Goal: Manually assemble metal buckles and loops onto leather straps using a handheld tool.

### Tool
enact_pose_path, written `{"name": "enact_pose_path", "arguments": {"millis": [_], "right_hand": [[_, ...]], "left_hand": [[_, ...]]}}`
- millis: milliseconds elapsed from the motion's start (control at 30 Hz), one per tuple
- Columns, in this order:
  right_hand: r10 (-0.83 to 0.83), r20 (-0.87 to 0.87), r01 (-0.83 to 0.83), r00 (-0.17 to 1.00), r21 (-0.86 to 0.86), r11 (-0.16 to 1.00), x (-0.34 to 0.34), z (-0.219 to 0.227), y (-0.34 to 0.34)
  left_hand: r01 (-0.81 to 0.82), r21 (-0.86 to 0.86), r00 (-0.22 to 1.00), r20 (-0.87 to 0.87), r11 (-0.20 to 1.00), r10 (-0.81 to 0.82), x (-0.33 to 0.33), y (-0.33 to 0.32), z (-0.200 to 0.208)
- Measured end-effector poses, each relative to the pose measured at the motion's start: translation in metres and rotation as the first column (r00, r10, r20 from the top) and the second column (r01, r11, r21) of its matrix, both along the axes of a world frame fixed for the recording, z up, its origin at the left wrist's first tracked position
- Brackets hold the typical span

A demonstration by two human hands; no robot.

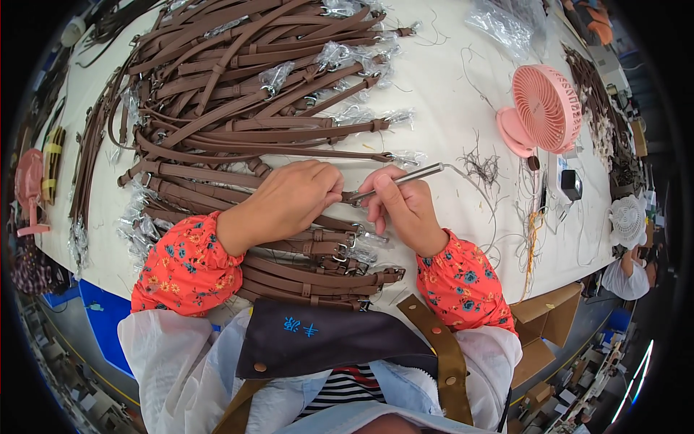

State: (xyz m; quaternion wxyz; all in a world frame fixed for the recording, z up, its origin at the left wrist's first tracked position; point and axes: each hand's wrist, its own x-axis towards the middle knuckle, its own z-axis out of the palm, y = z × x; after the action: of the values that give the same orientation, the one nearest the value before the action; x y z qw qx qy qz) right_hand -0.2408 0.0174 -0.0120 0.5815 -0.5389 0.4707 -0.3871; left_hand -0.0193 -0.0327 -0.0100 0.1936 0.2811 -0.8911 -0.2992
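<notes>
Many brown leather straps [264, 126] with metal buckles lie heaped on the white table, several of their buckles wrapped in clear plastic. My left hand [285, 197] is closed over one strap, its fingertips pinching near the end. That strap's end [351, 197] shows between my two hands. In my right hand [410, 213] is a slim silver pen-shaped tool [423, 173] with a thin grey cord at its back end. The tool's front points left to the strap end; its very tip is hidden by the fingers. Below my hands lie more buckled straps [311, 278].
A pink desk fan [543, 108] stands to the right, near a small black box-shaped item [571, 185]. Loose dark thread scraps [483, 170] and the cord lie on the white tabletop [448, 130]. An open cardboard box [546, 318] sits beyond the table's near right edge.
</notes>
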Motion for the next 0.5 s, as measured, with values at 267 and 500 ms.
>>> {"name": "enact_pose_path", "arguments": {"millis": [267,500], "right_hand": [[-0.001,0.004,0.001,1.000,0.009,1.000,0.0005,0.0008,0.0003],[-0.007,0.035,0.009,0.999,-0.053,0.999,-0.0021,-0.0047,0.0009]], "left_hand": [[-0.024,0.010,1.000,-0.011,1.000,0.024,0.0006,0.0015,-0.0034],[-0.184,0.195,0.979,-0.050,0.963,0.197,0.0006,0.0007,0.0012]]}}
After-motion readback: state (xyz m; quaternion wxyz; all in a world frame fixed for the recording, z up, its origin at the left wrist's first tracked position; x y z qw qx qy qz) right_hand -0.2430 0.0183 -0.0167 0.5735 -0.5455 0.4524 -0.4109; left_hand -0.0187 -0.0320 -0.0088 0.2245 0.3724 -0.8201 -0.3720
